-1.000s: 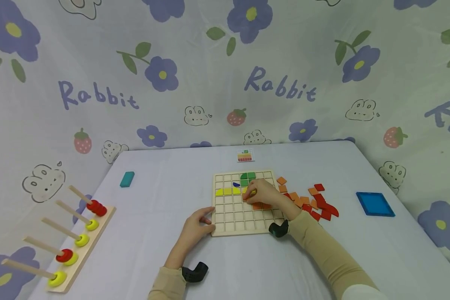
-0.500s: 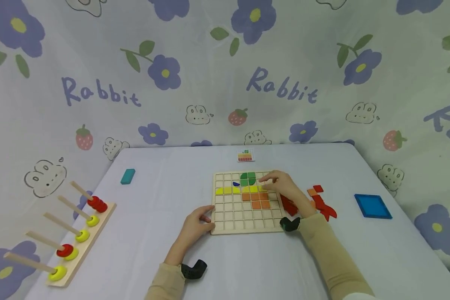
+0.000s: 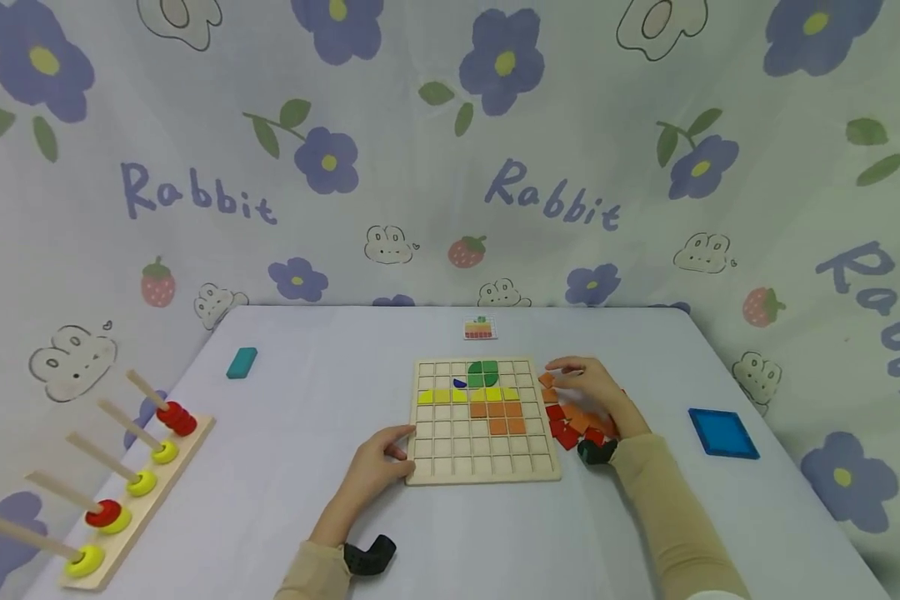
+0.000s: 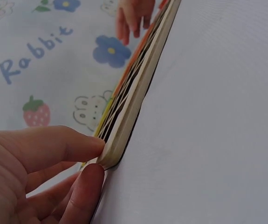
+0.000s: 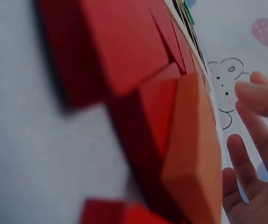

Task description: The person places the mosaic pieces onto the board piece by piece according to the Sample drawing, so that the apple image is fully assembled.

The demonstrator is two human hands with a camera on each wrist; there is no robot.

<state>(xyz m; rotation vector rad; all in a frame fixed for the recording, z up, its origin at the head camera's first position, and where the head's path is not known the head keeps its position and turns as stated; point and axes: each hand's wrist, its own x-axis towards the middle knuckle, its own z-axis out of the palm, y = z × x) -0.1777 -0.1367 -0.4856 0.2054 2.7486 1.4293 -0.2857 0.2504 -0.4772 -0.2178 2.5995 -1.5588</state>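
5 orange tiles [image 3: 497, 409] sit in the board [image 3: 450, 451], left hand [image 3: 375, 462] touching its edge — and the right hand [image 3: 594, 382], empty, fingers parted, hangs beside a loose orange tile [image 3: 545, 379]: picking seems the step, likely calling for a neat pinch.

card [image 3: 480, 328] behind board [image 3: 443, 446], loose tiles [image 3: 555, 412] right, perhaps overlapping

The right hand [image 3: 588, 382] has left the board [image 3: 450, 471].
Now it is right of frame centre, over loose tiles [image 3: 567, 437]; touching one or not, I cannot see well.
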